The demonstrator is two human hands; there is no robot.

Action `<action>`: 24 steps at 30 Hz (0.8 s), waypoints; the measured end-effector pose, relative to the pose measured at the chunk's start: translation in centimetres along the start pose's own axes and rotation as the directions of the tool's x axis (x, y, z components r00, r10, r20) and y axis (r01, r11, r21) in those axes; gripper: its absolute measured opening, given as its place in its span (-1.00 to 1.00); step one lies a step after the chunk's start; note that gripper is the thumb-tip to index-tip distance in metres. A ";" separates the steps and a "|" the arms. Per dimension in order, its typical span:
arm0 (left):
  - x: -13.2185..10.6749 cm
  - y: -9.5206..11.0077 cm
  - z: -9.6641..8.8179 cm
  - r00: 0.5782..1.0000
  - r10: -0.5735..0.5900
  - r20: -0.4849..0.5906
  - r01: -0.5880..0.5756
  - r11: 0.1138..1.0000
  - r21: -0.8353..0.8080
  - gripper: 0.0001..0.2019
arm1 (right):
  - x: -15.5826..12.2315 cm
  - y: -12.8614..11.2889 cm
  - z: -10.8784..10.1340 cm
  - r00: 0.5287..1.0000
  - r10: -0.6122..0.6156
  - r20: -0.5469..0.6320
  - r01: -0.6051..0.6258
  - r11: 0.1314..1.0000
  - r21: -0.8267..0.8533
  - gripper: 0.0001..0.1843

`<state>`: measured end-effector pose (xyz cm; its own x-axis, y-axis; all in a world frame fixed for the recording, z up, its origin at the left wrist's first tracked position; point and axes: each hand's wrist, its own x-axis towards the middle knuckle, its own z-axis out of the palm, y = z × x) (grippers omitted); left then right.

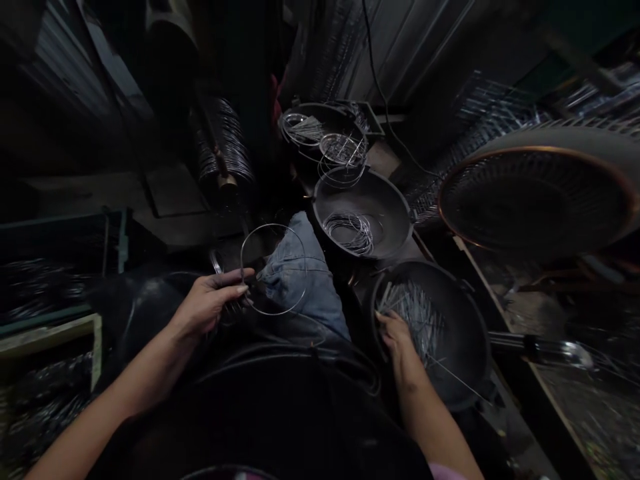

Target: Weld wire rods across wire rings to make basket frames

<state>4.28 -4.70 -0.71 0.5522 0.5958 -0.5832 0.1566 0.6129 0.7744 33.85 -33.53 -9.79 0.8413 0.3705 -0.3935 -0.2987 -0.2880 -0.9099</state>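
Observation:
My left hand (pixel 213 299) is closed, pinching a thin metal wire ring (pixel 274 225) between thumb and fingers. The ring stands upright in front of my jeans-clad knee (pixel 303 273). More wire loops (pixel 216 261) show behind the fingers of that hand. On the right, my right hand (pixel 395 330) reaches into a dark round pan (pixel 470 340) with its fingers closed at the left edge of a heap of short straight wire pieces (pixel 417 313). What those fingers grip is too small and dim to make out. One longer wire sticks out of the heap toward the lower right.
A second pan (pixel 395 200) holds coiled wire rings (pixel 353 233). Behind it, another pan (pixel 320 110) contains rings and wire grids. A round fan-like cage (pixel 540 200) stands at right. Crates (pixel 97 333) are at left, near a hanging wire coil (pixel 225 143).

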 end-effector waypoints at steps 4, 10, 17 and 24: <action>-0.4 0.6 -0.3 0.994 0.085 -0.067 -0.089 0.994 -0.065 -0.49 | 0.3 -2.2 0.5 0.989 0.011 -0.145 -0.015 1.000 -0.023 -0.47; -0.8 2.2 -1.3 0.981 0.188 -0.050 -0.194 0.966 -0.172 -0.51 | -1.0 -9.4 7.5 0.964 -0.247 0.093 0.250 0.968 -0.014 -0.22; -2.1 3.1 -2.6 0.959 0.254 -0.124 -0.279 0.924 -0.260 -0.57 | -2.1 -7.2 17.0 0.758 -0.609 0.233 0.651 0.725 -0.225 -0.58; -1.3 3.2 -2.9 0.958 0.246 -0.146 -0.279 0.918 -0.283 -0.62 | -5.2 -11.6 17.7 0.634 -0.539 0.555 0.730 0.653 -0.202 -0.64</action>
<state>1.66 -1.98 1.84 0.4485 0.7974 -0.4037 -0.2421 0.5432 0.8040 24.96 -16.52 0.51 0.4448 0.8799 0.1674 0.5104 -0.0954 -0.8546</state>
